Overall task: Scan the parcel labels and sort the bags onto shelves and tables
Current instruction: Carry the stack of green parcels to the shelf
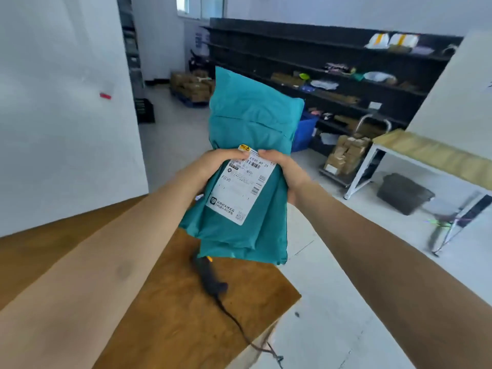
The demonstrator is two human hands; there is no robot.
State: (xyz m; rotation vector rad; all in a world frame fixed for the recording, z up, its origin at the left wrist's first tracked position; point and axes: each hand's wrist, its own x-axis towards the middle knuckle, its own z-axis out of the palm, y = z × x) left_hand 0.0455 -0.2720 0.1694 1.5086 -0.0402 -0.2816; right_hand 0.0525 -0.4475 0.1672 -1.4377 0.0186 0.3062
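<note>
Teal parcel bag [247, 115] was up over the wooden table's [173, 315] far edge, with open floor [332, 302] running right toward the dark shelves [306, 65]. Left hand [213, 166] and right hand [285, 171] clamped its sides, thumbs on the white label [239, 190]. It stood plump, creased and upright.
</note>
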